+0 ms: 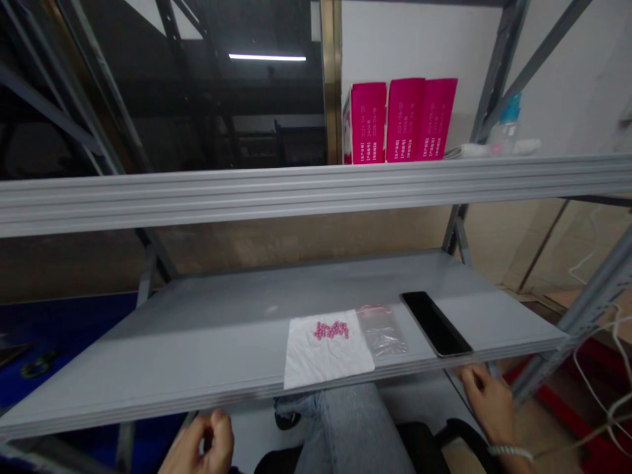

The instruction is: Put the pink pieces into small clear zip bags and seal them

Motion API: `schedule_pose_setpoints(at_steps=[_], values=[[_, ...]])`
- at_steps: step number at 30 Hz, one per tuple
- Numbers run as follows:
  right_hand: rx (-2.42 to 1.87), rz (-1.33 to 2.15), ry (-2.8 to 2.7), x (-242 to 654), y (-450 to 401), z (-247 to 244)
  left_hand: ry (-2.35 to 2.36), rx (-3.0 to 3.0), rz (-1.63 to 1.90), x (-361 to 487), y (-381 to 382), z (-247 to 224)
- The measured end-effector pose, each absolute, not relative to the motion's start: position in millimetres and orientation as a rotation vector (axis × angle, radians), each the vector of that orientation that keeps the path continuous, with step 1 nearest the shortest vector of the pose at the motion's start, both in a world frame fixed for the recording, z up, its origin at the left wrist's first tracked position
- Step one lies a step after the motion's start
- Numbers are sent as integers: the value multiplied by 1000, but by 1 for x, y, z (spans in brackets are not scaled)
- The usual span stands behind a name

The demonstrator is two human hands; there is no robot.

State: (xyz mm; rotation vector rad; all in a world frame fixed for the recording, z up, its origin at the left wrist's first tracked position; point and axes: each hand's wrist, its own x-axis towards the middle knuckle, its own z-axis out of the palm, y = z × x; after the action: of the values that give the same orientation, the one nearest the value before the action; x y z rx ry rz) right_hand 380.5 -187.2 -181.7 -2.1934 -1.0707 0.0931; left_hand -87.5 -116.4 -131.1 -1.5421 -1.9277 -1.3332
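Note:
Several small pink beads (332,330) lie in a cluster on a white cloth (326,365) at the shelf's front edge. A clear zip bag (382,336) with a pink seal lies flat, touching the cloth's right side. Farther right rests a black phone (436,324), screen up. My left hand (205,442) is below the shelf's front edge at the lower left, its fingers curled in, with nothing visible in them. Under the edge near the phone, my right hand (486,398) is also curled, and its fingertips are partly hidden.
The grey lower shelf (197,336) spans the view, with an upper shelf rail (222,197) above it. Magenta boxes (405,122) and a blue-topped bottle (507,125) stand on the upper shelf. Metal posts and white cables (615,375) are at the right.

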Motion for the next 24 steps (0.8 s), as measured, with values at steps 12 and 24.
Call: schedule_pose_setpoints(at_steps=[12,24], values=[[-2299,709,-1439,374,-181,-217,-2487,-2543,180,-98,-91,-184],[-2507,827,-1515,359,-180,-229,-2309,-2733,477,-97,-95,-191]])
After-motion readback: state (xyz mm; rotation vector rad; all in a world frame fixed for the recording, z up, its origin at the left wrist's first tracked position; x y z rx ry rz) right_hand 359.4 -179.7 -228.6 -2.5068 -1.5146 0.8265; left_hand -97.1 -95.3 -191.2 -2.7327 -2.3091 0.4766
